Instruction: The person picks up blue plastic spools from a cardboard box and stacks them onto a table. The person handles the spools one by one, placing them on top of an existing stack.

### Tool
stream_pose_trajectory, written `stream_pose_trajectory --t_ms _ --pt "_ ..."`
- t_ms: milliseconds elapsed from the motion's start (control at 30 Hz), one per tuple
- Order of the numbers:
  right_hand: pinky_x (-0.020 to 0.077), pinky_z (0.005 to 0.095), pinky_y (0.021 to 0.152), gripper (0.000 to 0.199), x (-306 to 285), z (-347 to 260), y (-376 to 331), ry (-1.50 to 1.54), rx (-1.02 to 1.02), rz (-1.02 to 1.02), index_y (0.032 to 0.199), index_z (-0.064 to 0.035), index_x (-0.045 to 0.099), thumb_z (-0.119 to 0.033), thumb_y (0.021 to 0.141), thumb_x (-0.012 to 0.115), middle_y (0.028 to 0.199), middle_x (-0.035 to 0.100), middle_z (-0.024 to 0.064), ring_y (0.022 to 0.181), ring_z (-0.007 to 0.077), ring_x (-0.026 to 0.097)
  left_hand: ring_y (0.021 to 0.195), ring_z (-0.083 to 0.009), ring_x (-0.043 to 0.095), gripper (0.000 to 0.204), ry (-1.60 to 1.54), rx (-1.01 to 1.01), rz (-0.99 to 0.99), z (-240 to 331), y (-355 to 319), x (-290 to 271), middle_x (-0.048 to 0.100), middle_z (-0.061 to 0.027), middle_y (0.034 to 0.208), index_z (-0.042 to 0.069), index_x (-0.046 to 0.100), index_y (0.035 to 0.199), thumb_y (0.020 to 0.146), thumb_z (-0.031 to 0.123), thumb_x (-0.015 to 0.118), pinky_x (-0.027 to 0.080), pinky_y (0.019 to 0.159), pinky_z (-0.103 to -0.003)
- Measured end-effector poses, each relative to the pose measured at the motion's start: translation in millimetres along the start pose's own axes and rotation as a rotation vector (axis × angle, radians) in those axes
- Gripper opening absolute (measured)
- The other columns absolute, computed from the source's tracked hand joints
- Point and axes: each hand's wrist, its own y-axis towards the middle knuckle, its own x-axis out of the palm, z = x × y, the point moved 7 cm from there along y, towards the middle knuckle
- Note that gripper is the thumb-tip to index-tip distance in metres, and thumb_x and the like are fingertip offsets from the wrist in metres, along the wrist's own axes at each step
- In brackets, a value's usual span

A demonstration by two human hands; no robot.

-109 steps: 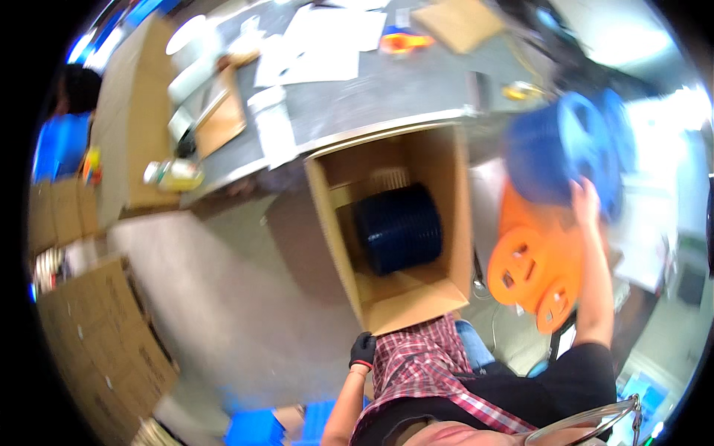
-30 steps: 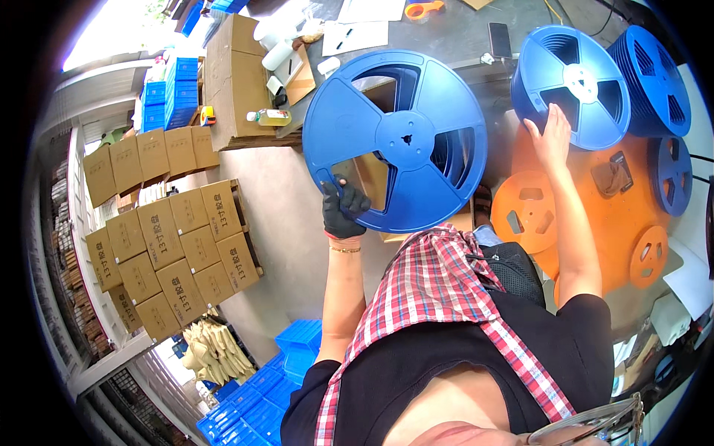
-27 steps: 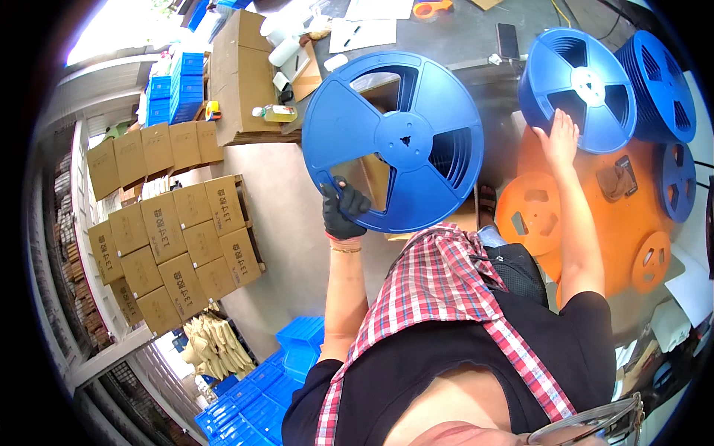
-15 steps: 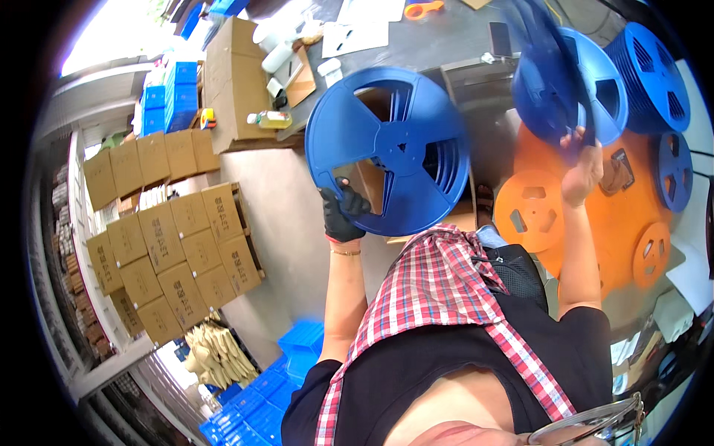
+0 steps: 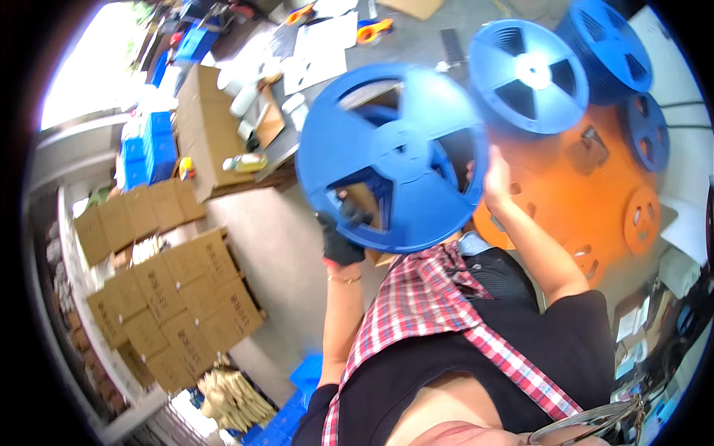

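A large blue slotted plastic reel disc faces up in front of my apron. My left hand, in a black fingerless glove, grips its lower left rim through a cut-out. Bare, my right hand is closed at the disc's right edge, its fingertips partly hidden behind the rim. More blue reel parts show through the cut-outs, above an open carton; whether any are in my hands, I cannot tell. To the right stands a stack of lighter blue discs.
Another tall blue reel stack and a single blue disc are at far right. Orange discs lie on an orange surface there. A grey table holds papers and orange-handled scissors. Cardboard cartons are stacked at left.
My right hand has come left from the blue stack, with the blurred blue disc it held, to the right edge of the disc in my left hand. The whole view has shifted.
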Motion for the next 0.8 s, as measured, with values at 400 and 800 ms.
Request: stream_pose_trajectory --t_ms 400,800 --pt "0.0274 0.0434 0.098 0.05 -48 -58 104 -1.762 -0.915 0.429 0.115 -0.004 0.05 -0.034 0.076 0.063 0.117 0.052 0.0079 0.115 0.0255 0.043 0.052 -0.0062 0.031 0.029 -0.233 0.075 0.281 26 -30 -60 0.029 0.006 0.056 0.004 0.055 0.098 0.089 0.031 0.052 0.036 0.054 -0.022" --pt "0.0416 0.0282 0.055 0.054 12 -59 -17 0.526 -0.139 -0.123 0.09 -0.0026 0.053 -0.05 0.094 0.027 0.061 0.047 0.0015 0.053 0.0118 0.044 0.106 -0.0216 0.052 0.04 0.085 -0.049 0.475 7 -63 -96 0.049 -0.0096 0.124 0.012 0.043 0.126 0.09 0.029 0.048 0.047 0.083 -0.036"
